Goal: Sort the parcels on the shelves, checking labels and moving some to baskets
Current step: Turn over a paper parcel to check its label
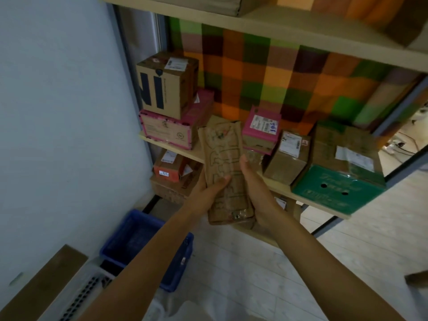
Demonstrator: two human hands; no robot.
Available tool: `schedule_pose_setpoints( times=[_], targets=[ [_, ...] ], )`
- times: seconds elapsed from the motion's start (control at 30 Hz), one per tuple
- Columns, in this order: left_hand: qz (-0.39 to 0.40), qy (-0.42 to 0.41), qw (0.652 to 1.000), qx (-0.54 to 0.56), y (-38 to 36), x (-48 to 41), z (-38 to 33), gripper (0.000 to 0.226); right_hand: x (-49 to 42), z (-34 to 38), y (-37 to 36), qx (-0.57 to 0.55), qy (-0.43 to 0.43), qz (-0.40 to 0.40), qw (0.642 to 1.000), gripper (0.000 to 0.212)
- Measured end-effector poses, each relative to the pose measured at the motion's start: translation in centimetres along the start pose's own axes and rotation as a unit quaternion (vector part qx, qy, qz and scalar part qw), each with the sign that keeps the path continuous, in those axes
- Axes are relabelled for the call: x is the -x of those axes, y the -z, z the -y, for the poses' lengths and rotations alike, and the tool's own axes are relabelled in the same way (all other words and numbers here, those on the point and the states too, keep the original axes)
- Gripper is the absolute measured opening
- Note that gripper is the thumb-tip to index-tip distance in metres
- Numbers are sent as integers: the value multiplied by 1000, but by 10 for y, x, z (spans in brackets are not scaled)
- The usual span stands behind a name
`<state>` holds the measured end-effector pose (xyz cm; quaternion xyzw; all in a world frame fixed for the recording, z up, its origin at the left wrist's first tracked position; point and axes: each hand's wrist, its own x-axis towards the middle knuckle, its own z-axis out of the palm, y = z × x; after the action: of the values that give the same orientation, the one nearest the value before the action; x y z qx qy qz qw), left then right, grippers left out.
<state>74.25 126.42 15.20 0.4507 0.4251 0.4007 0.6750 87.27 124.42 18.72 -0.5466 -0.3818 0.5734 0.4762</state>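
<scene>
Two hands were counted, a left hand (pixel 206 193) and a right hand (pixel 254 181), one flat parcel (pixel 225 158), two baskets, a blue basket (pixel 139 237) and a white basket (pixel 85 295), and five boxes (pixel 166 86) on the middle shelf (pixel 196 152)

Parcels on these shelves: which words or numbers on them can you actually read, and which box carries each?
"NI": big dark letters on the cardboard box stacked top left.
"673", faintly: sticker on the orange box one shelf down.
Too blurred: cursive script on the green box.
Too small: white shipping label on the pink box; other labels likewise.
Illegible: outlined print on the held brown parcel.
</scene>
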Motion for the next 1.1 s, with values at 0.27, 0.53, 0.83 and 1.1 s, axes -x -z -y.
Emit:
schedule_pose_setpoints(
  times=[0.27,0.53,0.83,1.1],
  targets=[
    [-73,-3,997,28,-14,1,-1,9,11,3,34,46,-6,30,998,53],
    [-24,28,983,178,-10,8,-2,32,-6,-9,77,186,126,-146,963,55],
    [-92,21,983,154,3,0,10,39,-18,-23,145,-59,-133,27,989,70],
    [-96,65,993,-17,20,6,18,98,-20,-25,117,21,-73,3,997,80]
  ],
)
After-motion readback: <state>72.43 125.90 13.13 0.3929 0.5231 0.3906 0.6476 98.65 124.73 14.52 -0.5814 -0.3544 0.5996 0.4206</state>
